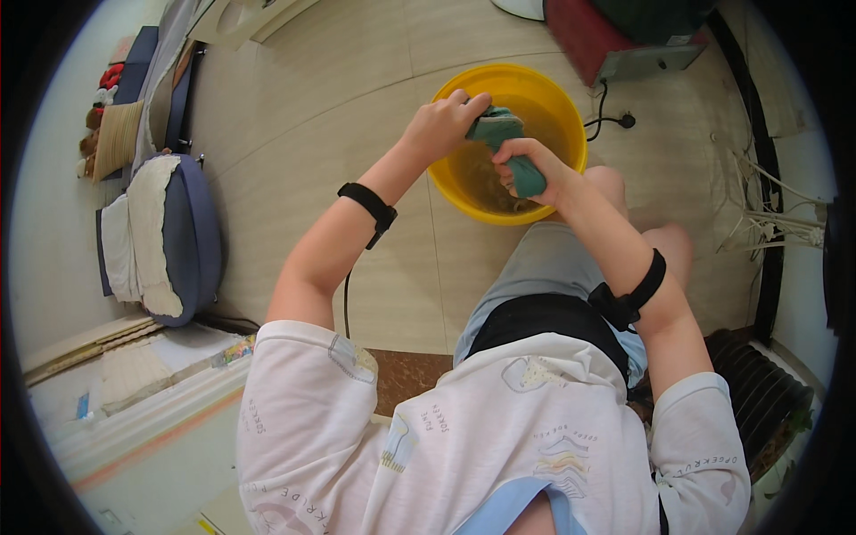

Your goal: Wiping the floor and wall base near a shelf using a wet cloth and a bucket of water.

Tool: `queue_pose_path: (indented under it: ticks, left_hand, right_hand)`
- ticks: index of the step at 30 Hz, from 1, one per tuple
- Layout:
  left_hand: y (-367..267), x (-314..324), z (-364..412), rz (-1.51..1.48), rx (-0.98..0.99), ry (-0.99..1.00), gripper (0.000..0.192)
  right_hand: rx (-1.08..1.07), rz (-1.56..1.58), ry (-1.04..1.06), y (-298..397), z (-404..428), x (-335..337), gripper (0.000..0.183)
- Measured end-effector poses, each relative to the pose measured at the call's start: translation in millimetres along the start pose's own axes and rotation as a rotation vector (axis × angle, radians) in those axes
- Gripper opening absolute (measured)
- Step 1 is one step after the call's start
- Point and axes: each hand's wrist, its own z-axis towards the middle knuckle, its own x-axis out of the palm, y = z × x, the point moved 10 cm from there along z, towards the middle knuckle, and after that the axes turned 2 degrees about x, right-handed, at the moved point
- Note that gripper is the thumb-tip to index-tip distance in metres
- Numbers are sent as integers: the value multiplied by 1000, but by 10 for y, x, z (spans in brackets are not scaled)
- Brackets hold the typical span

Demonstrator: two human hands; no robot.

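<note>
Both of my hands grip a bunched green cloth (501, 130) over a round yellow plastic basin (441, 184). My left hand (447, 124) closes on the cloth's upper-left end, above the basin's left rim. Around its lower part wraps my right hand (538, 170), with a bulge of fabric showing past the fingers. The cloth looks twisted between the two fists. Murky brownish water (485, 177) lies in the basin beneath, and some small bits show near its lower edge.
The basin stands on beige floor tiles (321, 154). A red box-shaped appliance (582, 40) stands beyond it, with a black cord and plug (626, 121) on the floor. At left is a blue cushioned seat (200, 234) with white cloths; at right, a white wire rack (779, 214).
</note>
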Motion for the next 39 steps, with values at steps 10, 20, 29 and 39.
queue_pose_path:
  ticks: [10,20,29,39]
  left_hand:
    - [121,-74,-188,48,11,-27,39]
    - [-794,-573,823,-157,89,-101,64]
    - [-2272,-815,1560,-352,370,-106,66]
    - [-3341,-142,1958,-375,498,222,60]
  right_hand:
    - [-231,-285,-119,169,99,117,38]
    - [-708,-664,-489,1146,-1382,-328,56]
    - [-952,-612,-929,932,-3653,-1600,60]
    - [-786,-242,-1326,-561,-5340,-2972,74]
